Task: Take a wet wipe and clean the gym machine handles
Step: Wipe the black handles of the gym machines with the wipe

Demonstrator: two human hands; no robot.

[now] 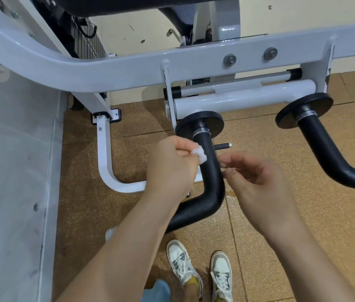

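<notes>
Here, in the head view, the person stands over the near black handle of the grey machine frame. The left hand holds a small crumpled wet wipe. Its fingers are curled and pinch the wipe, which lies against the left side of the handle's upright part, just below the round black disc. The right hand is just beside the handle on the other side. Its fingers are loosely curled, a little blurred, and I see nothing in them. Whether the fingertips touch the bar I cannot tell.

The wipe looks soft, light and limp, so I think it may bunch up and slip from a weak pinch. It is probably better to spread it and wrap it around the bar. The handle seems stiff and fixed, with a slightly rough coating, so it should bear firm rubbing. No hand is on the second handle, to the right.
</notes>
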